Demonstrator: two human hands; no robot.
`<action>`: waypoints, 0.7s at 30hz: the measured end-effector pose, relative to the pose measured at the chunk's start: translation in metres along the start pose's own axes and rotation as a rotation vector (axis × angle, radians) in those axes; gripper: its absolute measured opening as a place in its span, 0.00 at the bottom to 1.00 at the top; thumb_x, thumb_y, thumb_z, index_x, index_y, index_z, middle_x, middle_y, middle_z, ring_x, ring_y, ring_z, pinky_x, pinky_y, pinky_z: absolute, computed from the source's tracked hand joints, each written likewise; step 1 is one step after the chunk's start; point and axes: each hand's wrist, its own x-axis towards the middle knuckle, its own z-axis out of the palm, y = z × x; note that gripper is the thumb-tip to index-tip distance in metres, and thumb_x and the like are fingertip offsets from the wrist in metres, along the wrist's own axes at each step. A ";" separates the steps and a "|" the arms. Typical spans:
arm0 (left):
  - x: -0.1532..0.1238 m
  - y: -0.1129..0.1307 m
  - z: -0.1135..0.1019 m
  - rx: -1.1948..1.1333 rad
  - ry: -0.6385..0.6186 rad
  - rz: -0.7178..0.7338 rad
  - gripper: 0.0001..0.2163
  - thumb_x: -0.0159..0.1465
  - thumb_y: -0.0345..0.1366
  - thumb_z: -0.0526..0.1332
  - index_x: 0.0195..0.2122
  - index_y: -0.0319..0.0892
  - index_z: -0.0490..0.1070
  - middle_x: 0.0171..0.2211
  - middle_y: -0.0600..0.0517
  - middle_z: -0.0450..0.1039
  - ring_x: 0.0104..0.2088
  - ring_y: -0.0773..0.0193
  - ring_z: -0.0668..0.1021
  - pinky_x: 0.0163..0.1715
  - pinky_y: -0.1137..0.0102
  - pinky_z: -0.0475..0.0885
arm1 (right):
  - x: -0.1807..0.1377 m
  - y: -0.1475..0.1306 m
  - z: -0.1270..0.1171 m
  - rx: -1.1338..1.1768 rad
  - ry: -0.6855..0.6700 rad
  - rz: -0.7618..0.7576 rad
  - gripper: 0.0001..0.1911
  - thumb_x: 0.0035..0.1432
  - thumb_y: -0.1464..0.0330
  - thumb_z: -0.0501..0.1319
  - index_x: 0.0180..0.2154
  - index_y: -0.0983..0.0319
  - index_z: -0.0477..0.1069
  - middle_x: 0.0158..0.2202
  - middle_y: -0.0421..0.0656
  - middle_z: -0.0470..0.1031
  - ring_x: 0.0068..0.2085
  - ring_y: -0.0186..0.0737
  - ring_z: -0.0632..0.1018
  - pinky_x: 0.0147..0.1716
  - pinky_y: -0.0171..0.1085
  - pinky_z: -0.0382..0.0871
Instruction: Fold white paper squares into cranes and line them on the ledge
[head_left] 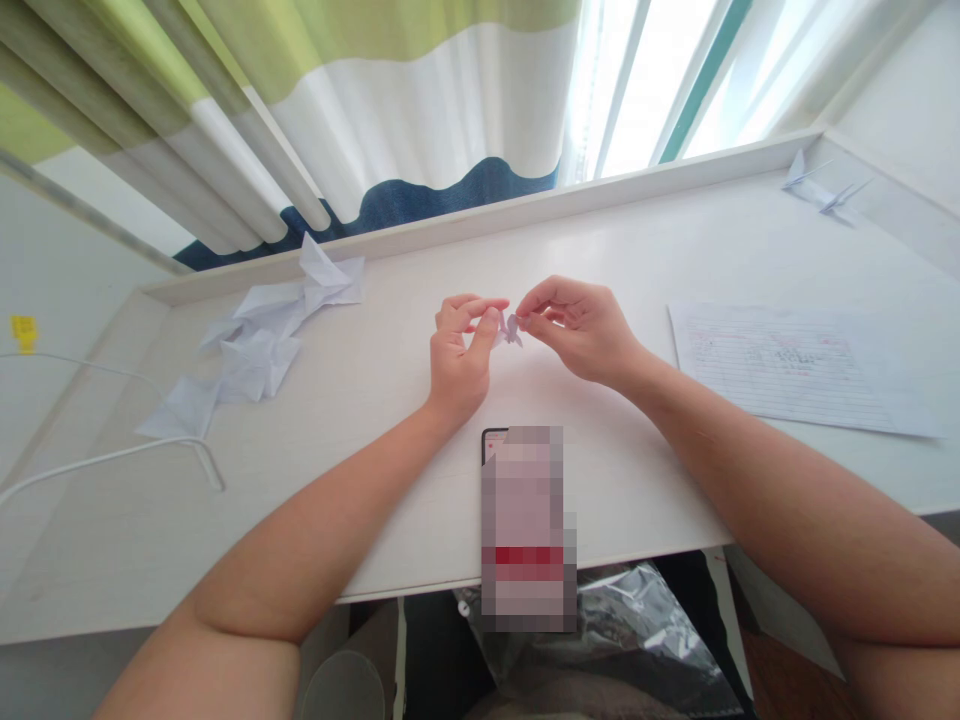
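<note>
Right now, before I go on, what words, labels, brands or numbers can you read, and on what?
None readable.
Lined sheet: dark and reddish writing, too small and blurred.
Yellow tag: faint marks, too small.
Phone: screen blocked out by pixelation.
Small folded paper: no lettering I can make out.

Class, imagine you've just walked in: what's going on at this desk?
A person is handling a small folded paper, pinched in the fingertips of the left hand and right hand above a white desk. Folded white sheets lie clustered to the left, and a lined sheet with writing lies to the right. A phone, its screen blurred out, is at the near edge.
</note>
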 end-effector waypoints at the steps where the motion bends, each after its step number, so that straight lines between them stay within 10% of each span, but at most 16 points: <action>1: 0.000 0.000 0.000 -0.016 -0.013 -0.007 0.11 0.72 0.50 0.67 0.43 0.53 0.86 0.49 0.48 0.77 0.56 0.54 0.77 0.57 0.57 0.74 | 0.000 0.000 0.000 0.007 0.001 0.000 0.12 0.65 0.57 0.71 0.36 0.58 0.78 0.35 0.41 0.81 0.38 0.40 0.80 0.41 0.46 0.77; 21: 0.003 0.000 0.001 -0.209 -0.124 -0.099 0.07 0.66 0.49 0.75 0.38 0.55 0.86 0.48 0.51 0.83 0.54 0.57 0.81 0.56 0.57 0.75 | 0.001 -0.001 -0.003 -0.032 -0.021 -0.011 0.14 0.65 0.54 0.71 0.36 0.56 0.77 0.38 0.42 0.79 0.41 0.42 0.78 0.40 0.45 0.75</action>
